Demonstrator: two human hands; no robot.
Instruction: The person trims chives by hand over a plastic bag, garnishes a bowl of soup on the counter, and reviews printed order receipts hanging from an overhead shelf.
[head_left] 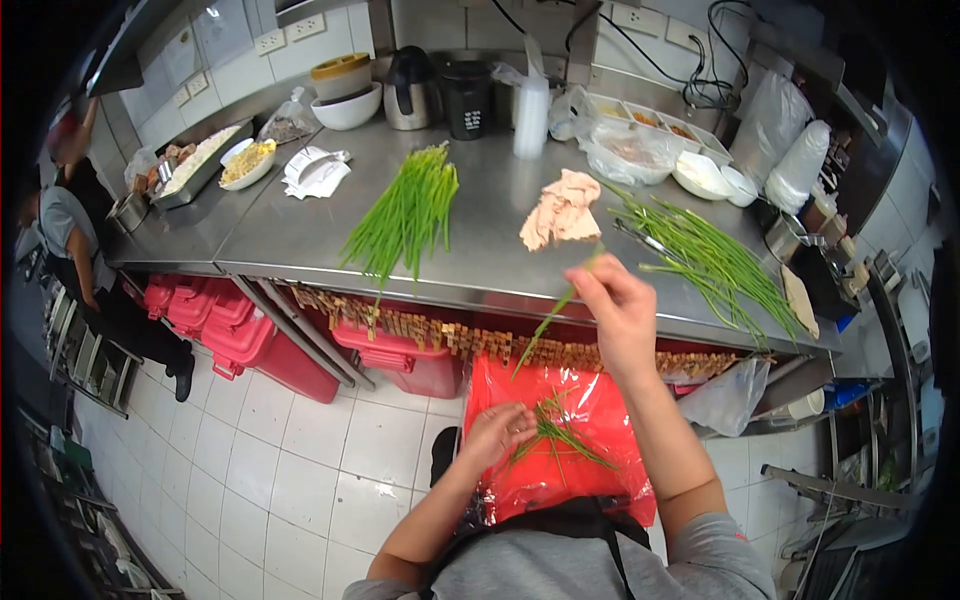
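Observation:
My right hand point(620, 298) is closed in a pinch on a thin green stalk point(541, 332), which looks like a chive and hangs down past the counter edge. Lower down, my left hand point(500, 432) has its fingers curled together over a red plastic bag point(592, 398); what they hold, if anything, I cannot make out. Loose green scraps point(560, 436) lie in the bag beside it. On the counter, a neat bunch of green stalks point(408, 210) lies to the left and a looser bunch point(700, 255) to the right. Between them sits a crumpled pinkish cloth point(562, 210).
The steel counter point(300, 235) carries bowls point(348, 105), a metal jug point(411, 90), a black cup point(467, 100) and a divided tray point(660, 125) along the wall. Pink lidded bins point(250, 335) stand underneath. Another person point(85, 250) stands at far left.

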